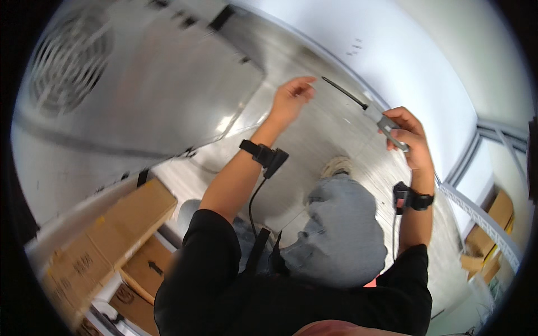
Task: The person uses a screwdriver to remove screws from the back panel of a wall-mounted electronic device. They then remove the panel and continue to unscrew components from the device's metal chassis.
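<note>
My right hand is wrapped round the grey handle of a cordless screwdriver. Its long black shaft points up and to the left, with the tip close to my left hand. The fingers of my left hand are bent together as in a pinch; whatever they hold, if anything, is too small to make out. Left of that hand stands a large grey metal cabinet panel, with a round slotted vent grille at its far left. The screwdriver tip is apart from the panel.
Cardboard boxes are stacked at the lower left, beside the panel. A white wall or panel runs along the far right. More cardboard lies behind a metal frame at the right. Wrist straps with cables sit on both my forearms.
</note>
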`<state>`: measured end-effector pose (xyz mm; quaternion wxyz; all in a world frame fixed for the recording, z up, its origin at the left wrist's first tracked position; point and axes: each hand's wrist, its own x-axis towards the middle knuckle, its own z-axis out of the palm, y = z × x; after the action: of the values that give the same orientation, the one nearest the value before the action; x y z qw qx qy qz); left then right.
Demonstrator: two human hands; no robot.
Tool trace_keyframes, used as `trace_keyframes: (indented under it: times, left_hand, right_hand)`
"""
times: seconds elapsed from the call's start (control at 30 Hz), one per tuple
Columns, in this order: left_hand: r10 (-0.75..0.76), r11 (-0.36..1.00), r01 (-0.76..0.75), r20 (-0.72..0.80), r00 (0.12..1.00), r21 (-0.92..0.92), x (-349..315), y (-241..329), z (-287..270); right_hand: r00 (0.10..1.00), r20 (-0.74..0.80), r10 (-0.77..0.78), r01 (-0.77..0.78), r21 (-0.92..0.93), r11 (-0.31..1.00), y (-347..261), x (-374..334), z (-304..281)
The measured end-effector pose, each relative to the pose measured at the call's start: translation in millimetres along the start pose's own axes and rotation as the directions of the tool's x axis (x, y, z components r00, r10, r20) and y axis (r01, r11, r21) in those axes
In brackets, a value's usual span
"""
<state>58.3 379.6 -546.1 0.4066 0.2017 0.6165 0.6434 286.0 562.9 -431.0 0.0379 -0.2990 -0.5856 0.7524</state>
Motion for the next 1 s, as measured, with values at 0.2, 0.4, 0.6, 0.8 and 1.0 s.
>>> trace_keyframes:
  times: [0.2, 0.4, 0.6, 0.8, 1.0]
  left_hand:
    - [0.103, 0.825, 0.019, 0.183, 0.978, -0.565, -151, 94, -79]
    - [0.247, 0.685, -0.209, -0.047, 0.968, -0.698, -233, 119, -138]
    - [0.216, 0.718, -0.305, -0.216, 0.952, -0.626, -262, 135, -155]
    - [0.273, 0.762, -0.389, -0.288, 0.918, -0.517, -270, 142, -165]
    - [0.267, 0.79, -0.399, -0.325, 0.907, -0.466, -272, 156, -168]
  right_hand:
    - [0.948, 0.318, -0.021, 0.118, -0.288, 0.95, -102, -28, 136]
    - [0.906, 0.415, 0.082, 0.084, -0.368, 0.926, -119, -62, 270]
    - [0.952, 0.285, 0.112, -0.032, -0.271, 0.962, -74, -112, 325]
    - [0.969, 0.229, 0.096, -0.095, -0.017, 0.995, -24, -133, 351]
    - [0.974, 0.219, 0.055, -0.073, 0.075, 0.995, -19, -133, 355]
